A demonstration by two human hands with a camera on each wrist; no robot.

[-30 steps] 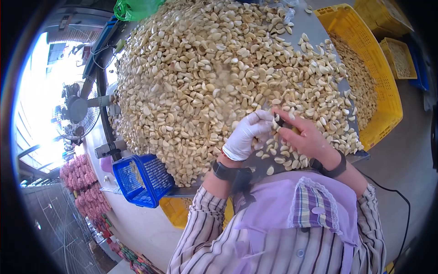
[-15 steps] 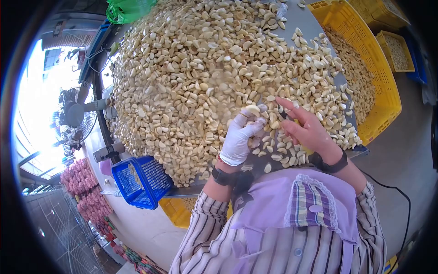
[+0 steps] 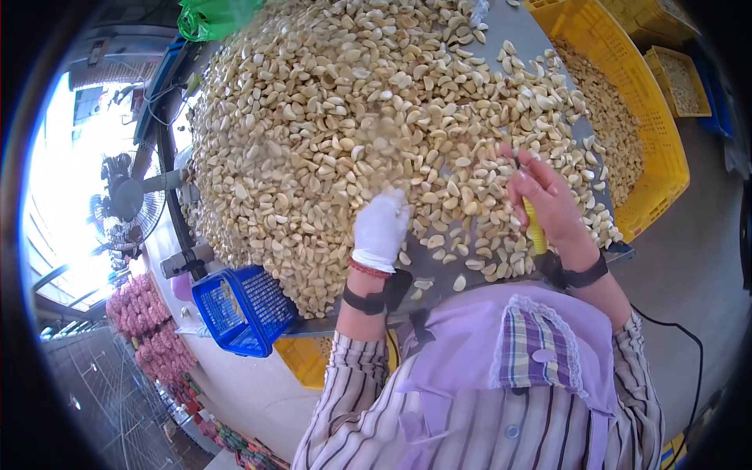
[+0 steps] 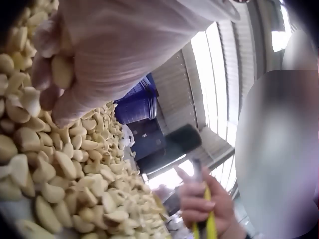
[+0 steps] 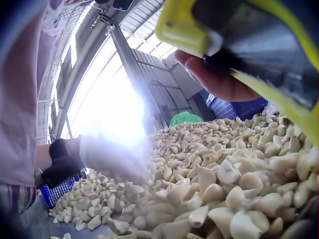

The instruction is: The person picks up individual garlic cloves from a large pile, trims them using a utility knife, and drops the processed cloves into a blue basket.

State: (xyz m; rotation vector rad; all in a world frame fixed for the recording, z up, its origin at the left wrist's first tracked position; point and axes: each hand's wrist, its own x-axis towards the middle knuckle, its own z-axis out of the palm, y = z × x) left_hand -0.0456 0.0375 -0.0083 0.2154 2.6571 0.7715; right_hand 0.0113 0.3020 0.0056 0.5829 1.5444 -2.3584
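Pale, curved pieces that look like peeled garlic cloves [image 3: 313, 164] lie heaped over the table. My left hand [image 3: 381, 229], in a white glove, reaches down to the near middle of the heap. In the left wrist view its fingers curl round a garlic clove [image 4: 62, 71], close over the other cloves. To the right, my bare right hand [image 3: 550, 202] grips a yellow-handled knife [image 3: 534, 227] above the cloves, its dark tip by the forefinger. Yellow and black parts of the handle [image 5: 182, 27] loom large in the right wrist view.
A blue basket [image 3: 249, 309] stands at the table's near left corner. On the right is a large yellow crate [image 3: 662, 180] with browner pieces inside. A green plastic bag [image 3: 211, 17] lies at the far left, and a fan [image 3: 129, 197] stands beyond the left edge.
My hands were together, then drew apart. The left hand has moved left onto the heap with fingers down; the right has shifted right with the knife, its yellow handle now in plain view.
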